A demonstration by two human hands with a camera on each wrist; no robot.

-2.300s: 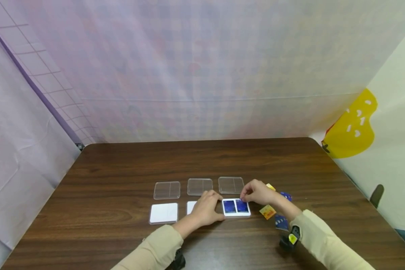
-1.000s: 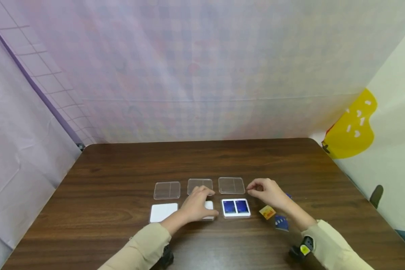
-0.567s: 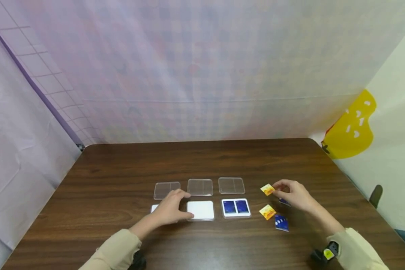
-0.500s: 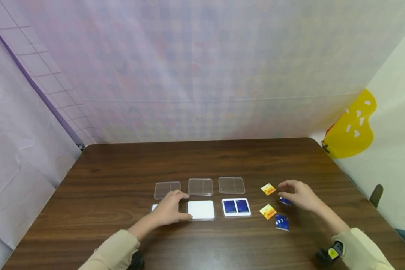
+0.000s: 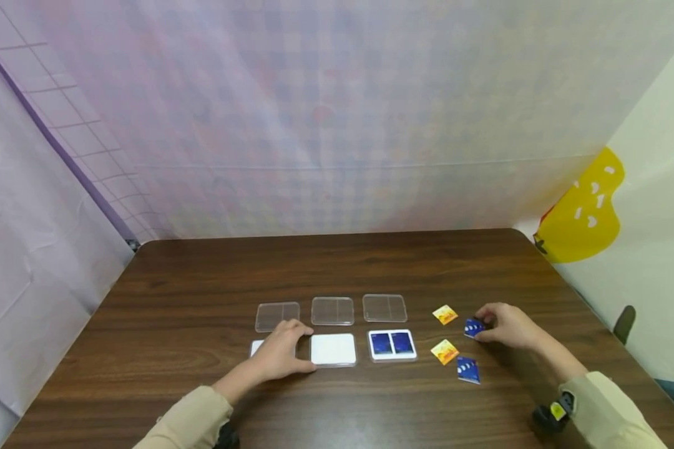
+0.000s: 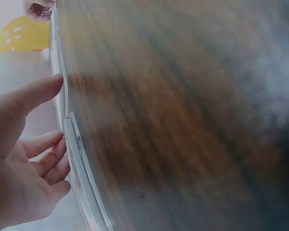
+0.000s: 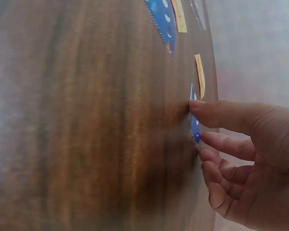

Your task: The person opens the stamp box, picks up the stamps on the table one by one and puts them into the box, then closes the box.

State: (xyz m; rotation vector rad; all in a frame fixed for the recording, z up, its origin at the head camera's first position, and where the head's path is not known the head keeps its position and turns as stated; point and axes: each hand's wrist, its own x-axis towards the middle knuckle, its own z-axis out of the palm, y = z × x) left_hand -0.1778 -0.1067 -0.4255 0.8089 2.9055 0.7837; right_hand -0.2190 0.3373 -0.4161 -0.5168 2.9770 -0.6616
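Observation:
In the head view, my right hand (image 5: pixel 508 325) is at a small blue stamp (image 5: pixel 473 328) on the table; its thumb and a finger hold it by opposite edges. The right wrist view shows that stamp (image 7: pixel 195 122), tilted, between thumb and finger. My left hand (image 5: pixel 279 350) is spread, thumb and fingertips at the left edge of the middle white case (image 5: pixel 334 349), partly covering the left white case (image 5: pixel 256 345). The right white case (image 5: pixel 392 357) carries two dark blue stamps (image 5: pixel 381 343) side by side.
Three clear plastic lids (image 5: pixel 278 317) lie in a row behind the cases. Two yellow-orange stamps (image 5: pixel 445 315) and another blue stamp (image 5: pixel 468 370) lie right of the cases. The brown table (image 5: pixel 326 268) meets a curtain (image 5: pixel 337 156) at its back edge.
My right hand has left the two stamps in the right case and moved right to the loose blue stamp. My left hand has shifted left, uncovering the middle case.

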